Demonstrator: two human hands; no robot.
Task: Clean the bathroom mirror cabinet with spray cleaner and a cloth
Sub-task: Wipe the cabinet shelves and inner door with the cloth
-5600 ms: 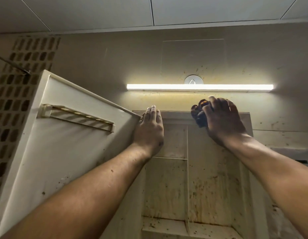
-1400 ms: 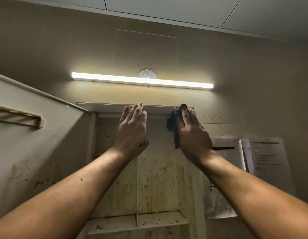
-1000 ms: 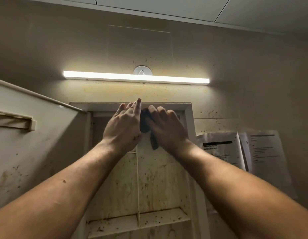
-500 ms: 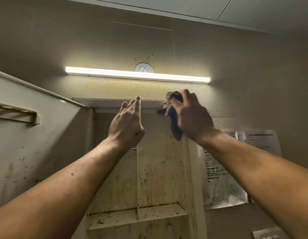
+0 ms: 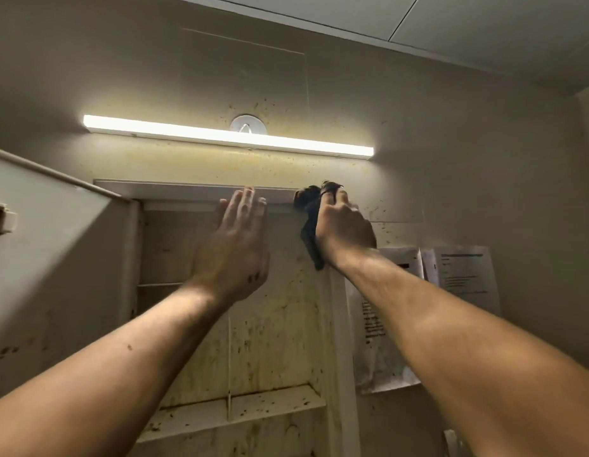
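Observation:
The mirror cabinet [image 5: 174, 192] hangs on the wall with its door [image 5: 55, 258] swung open to the left. Its inside is stained and speckled, with a shelf [image 5: 240, 410] and a thin vertical divider. My left hand [image 5: 233, 245] lies flat, fingers together, against the cabinet's top front edge. My right hand [image 5: 342, 229] grips a dark cloth [image 5: 308, 209] and presses it on the cabinet's top right corner. A tail of the cloth hangs down below my palm. No spray bottle is in view.
A lit light bar [image 5: 227, 136] runs across the wall just above the cabinet, with a round fitting [image 5: 247, 123] behind it. Two printed paper sheets [image 5: 464, 275] hang on the wall to the right. The wall is spattered with brown specks.
My right hand has slid the cloth from the middle of the cabinet's top edge out to the right corner. My left hand has flattened against the top edge.

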